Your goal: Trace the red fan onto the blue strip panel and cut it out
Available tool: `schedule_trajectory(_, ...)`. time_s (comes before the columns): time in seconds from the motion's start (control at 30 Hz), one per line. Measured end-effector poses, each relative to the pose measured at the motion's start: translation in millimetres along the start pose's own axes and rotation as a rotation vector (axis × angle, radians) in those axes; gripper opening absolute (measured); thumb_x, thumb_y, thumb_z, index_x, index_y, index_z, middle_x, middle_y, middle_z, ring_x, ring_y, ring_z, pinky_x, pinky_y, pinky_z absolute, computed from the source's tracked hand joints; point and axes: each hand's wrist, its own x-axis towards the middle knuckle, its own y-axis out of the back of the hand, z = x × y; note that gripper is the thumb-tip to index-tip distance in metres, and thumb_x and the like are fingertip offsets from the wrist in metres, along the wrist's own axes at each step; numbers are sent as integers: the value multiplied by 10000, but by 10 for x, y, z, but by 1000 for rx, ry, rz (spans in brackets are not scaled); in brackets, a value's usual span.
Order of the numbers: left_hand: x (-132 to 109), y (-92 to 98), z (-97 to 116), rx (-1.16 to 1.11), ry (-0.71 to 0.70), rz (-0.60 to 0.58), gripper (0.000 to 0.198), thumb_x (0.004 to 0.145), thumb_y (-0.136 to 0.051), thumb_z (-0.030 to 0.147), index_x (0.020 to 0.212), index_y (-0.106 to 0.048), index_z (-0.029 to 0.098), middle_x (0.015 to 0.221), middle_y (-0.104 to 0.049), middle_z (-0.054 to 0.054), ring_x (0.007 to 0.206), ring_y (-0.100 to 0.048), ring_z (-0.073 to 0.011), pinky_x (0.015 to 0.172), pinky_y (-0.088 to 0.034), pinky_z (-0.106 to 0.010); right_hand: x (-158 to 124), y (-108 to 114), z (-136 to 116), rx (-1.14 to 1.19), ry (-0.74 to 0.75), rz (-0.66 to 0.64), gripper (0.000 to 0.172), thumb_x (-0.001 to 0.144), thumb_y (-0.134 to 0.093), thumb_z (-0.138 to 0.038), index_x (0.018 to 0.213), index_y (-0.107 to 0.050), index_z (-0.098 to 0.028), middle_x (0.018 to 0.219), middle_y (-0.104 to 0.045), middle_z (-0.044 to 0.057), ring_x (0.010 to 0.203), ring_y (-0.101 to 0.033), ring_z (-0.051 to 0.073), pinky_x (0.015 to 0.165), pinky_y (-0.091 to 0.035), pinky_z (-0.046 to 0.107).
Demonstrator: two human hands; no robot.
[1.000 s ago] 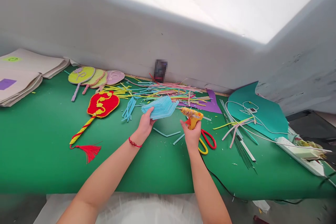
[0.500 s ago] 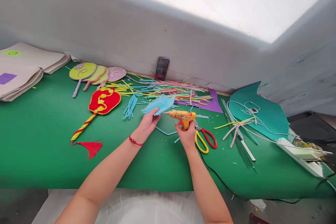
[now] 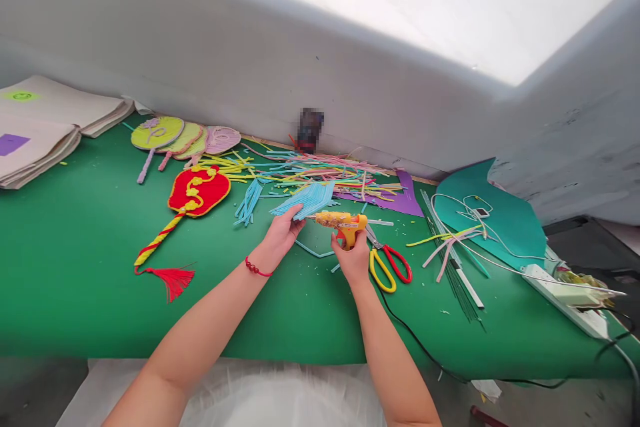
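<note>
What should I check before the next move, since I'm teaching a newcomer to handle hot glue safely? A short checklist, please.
1. Glue gun gripped by its handle: ok, in the right hand.
2. Blue piece held: ok, in the left hand.
3. Fingers well away from the nozzle: not ok, it points toward the left hand and looks close to the fingers.
4. Nozzle hot: cannot tell; no picture shows heat.
5. Scissors put down: ok, lying on the green table beside the right hand.
6. Black cord joined to the glue gun: cannot tell, its near end is hidden.
</note>
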Motion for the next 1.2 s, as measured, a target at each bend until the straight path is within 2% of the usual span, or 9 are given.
schedule_trajectory(0.27,29,14,-5,0,-12,-15,63,749,-670,72,735,-676,133,790,-696,-23,647,-591,-82,577,-468,-190,-8,0,6,-44,21,-6,387,671,-641,-498,883,-470,-224,584,-510,-51,502,-506,161,527,-418,290)
schedule_trajectory(0.7,10,14,5,-51,1,-36,78,707,-711,50,734,-666,108,705,-674,-4,564,-554,-56,494,-421,-173,7,10,58,-43,29,-41,463,708,-607,-501,1027,-525,-176,625,-525,-40,517,-504,149,543,-456,291)
schedule_trajectory(0.93,-14,-6,18,-58,0,-28,75,735,-682,31,724,-664,102,703,-678,-7,553,-562,-51,476,-425,-164,21,34,70,-20,35,-6,413,706,-618,-497,958,-518,-185,636,-536,-32,544,-537,156,566,-471,294)
schedule_trajectory(1.2,-2,-3,14,-67,6,-30,77,740,-682,31,751,-668,105,725,-689,-2,573,-585,-56,466,-430,-163,52,62,111,-16,64,17,398,713,-624,-469,967,-527,-178,632,-548,-31,545,-549,156,574,-480,295)
